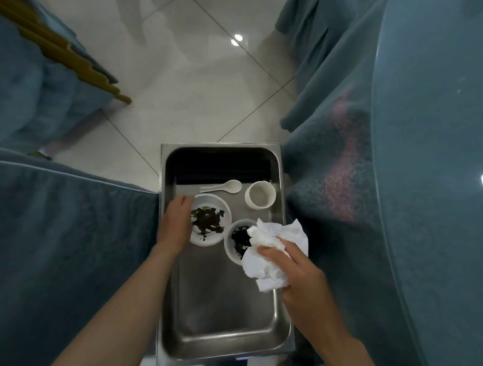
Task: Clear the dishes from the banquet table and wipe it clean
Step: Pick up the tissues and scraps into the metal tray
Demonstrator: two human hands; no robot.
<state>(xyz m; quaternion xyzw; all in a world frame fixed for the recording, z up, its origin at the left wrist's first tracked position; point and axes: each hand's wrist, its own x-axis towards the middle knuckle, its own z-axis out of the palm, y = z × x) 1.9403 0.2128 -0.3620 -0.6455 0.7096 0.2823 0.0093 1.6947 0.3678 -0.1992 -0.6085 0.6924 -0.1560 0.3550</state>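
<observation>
Loading the tub (220, 300), the left hand (176, 227) is gripping the soiled plate (210, 202); the right hand (303, 282) is clutching a tissue (270, 238), likely readying for wiping the table (447, 137).

Single head-worn wide-angle view, facing steeply down, close over steel tray (215, 300), tiled floor (198, 85) beyond

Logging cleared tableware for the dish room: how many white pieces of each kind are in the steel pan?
plate: 1
bowl: 1
cup: 1
spoon: 1
Total: 4
Not counted: the crumpled napkin, which the right hand holds over the pan.
</observation>
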